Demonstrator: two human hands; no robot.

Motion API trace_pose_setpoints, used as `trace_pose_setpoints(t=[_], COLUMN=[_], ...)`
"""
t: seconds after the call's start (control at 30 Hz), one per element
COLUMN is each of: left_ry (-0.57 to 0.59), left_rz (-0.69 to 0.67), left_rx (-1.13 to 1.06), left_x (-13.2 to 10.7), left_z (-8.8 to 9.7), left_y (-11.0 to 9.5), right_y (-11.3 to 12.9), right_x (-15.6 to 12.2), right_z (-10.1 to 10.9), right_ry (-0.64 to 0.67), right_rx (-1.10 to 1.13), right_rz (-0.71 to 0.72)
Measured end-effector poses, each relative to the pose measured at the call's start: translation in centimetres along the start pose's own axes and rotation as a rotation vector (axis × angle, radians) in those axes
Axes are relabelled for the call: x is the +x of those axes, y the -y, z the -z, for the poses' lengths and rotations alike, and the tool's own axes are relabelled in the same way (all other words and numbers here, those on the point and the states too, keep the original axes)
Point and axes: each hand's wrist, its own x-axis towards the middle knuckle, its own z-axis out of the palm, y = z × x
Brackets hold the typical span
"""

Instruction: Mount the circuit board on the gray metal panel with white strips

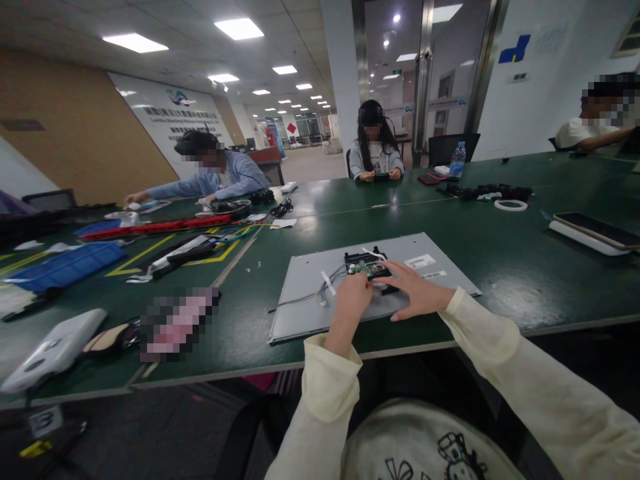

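A flat grey metal panel (pixel 305 280) lies on the table in front of me. On it sits a black plastic frame (pixel 356 256) with a small green circuit board (pixel 367 268). My left hand (pixel 353 300) is closed, its fingertips at the near edge of the board; what they pinch is hidden. My right hand (pixel 420 292) rests at the right side of the black frame with fingers stretched apart, the index finger reaching toward the board. A grey cable (pixel 300 301) runs across the panel to the left, with a white tape strip (pixel 328 283) over it.
At the left lie a pink pixelated item (pixel 183 323), a white device (pixel 55 347) and a blue tray (pixel 65 265). A phone (pixel 600 229) lies at the right. Farther back are a water bottle (pixel 457 160), a white ring (pixel 510 205) and several seated people. The table's front edge (pixel 380 355) is close.
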Motion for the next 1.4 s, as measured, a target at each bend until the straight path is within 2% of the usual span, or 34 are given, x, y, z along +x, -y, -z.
trace_pose_setpoints(t=[0.1,0.27,0.4,0.5,0.77,1.03,1.4], left_ry=[-0.002,-0.058,-0.181,-0.218,-0.229,-0.234,-0.21], left_rz=[0.026,0.109,0.036,-0.001,-0.106,-0.132,-0.141], left_rx=[-0.009,-0.066,-0.085,-0.088,-0.19,-0.173,-0.142], left_x=[-1.1,-4.8,-6.6,-6.8,-7.2,-7.4,-7.6], left_z=[0.4,0.2,-0.5,-0.9,-1.6,-2.4,-2.1], left_y=[-0.3,-1.5,-2.3,-2.4,-1.7,-1.5,-1.7], right_y=[0.1,-0.2,-0.4,-0.6,-1.7,-2.7,-3.8], right_x=[0.0,0.2,0.7,1.2,1.8,1.5,1.5], right_z=[-0.3,-0.5,-0.7,-0.8,-1.1,-1.2,-1.1], right_ry=[-0.005,0.002,-0.001,0.0,0.012,-0.003,-0.069], right_rx=[-0.017,-0.034,-0.058,-0.078,-0.136,-0.221,-0.218], right_rz=[-0.018,-0.052,-0.122,-0.201,-0.376,-0.585,-0.824])
